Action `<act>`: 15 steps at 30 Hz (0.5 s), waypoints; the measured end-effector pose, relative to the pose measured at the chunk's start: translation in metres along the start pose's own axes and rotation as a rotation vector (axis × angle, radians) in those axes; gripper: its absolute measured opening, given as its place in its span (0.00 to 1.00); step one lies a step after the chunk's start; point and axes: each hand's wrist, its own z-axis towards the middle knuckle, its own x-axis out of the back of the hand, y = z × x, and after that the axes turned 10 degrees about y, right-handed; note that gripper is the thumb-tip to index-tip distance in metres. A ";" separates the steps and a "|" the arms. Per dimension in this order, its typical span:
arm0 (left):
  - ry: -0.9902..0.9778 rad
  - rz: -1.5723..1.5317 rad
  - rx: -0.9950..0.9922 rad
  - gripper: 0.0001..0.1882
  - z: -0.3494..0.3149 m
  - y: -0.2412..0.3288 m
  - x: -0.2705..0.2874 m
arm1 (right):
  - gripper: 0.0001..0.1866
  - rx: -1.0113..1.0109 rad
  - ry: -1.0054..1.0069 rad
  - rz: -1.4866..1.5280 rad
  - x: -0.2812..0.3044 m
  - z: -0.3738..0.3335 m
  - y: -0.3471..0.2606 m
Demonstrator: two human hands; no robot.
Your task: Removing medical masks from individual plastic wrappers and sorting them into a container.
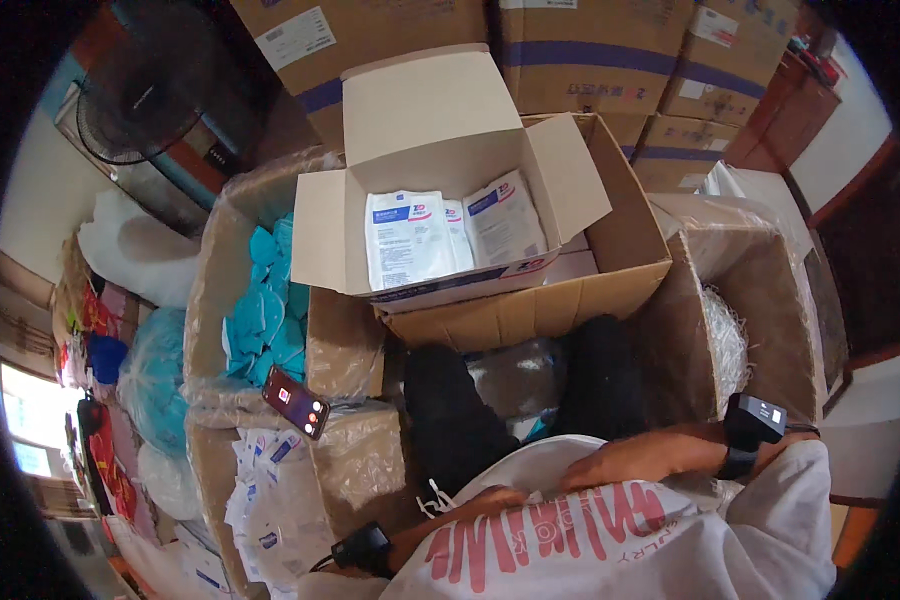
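Cannot tell grip of left hand (487, 500) or right hand (600, 470) against white shirt (620, 535) toward five o'clock. Judged light, soft, slack; best gathered at hem (555, 446).

Head view: fisheye, head-worn, facing down and forward; white, red-lettered fabric shirt (620, 535) close at lower edge, brown cardboard cartons (590, 88) farther, at top.

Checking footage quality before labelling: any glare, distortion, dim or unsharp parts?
Head view: window at left blown out, plastic-covered lower-left carton shining; same view: edges bow toward the black rim, fan in shadow, white packets fairly sharp.
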 end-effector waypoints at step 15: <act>-0.026 0.030 0.159 0.18 -0.055 0.018 0.048 | 0.19 -0.102 0.090 -0.295 -0.004 -0.020 -0.021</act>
